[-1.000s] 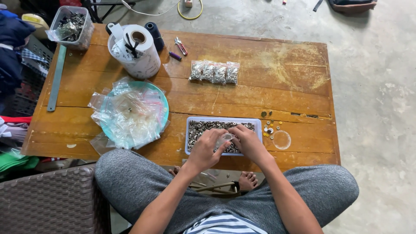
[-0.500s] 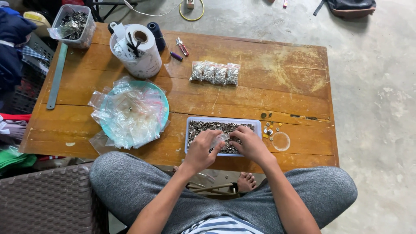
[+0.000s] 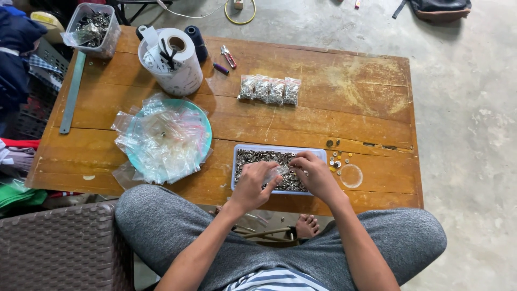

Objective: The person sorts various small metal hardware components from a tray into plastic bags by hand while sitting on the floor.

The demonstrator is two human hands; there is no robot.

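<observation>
Left hand: fingers curled, pinching one side of a small clear plastic bag. Right hand: fingers closed on the bag's other side. Bag held just above a shallow rectangular tray filled with small metal rings, at the near edge of the wooden table. Beside tray, right: loose rings. Left: teal plate heaped with empty clear bags. Beyond: four filled bags in a row. Far left: white bucket.
</observation>
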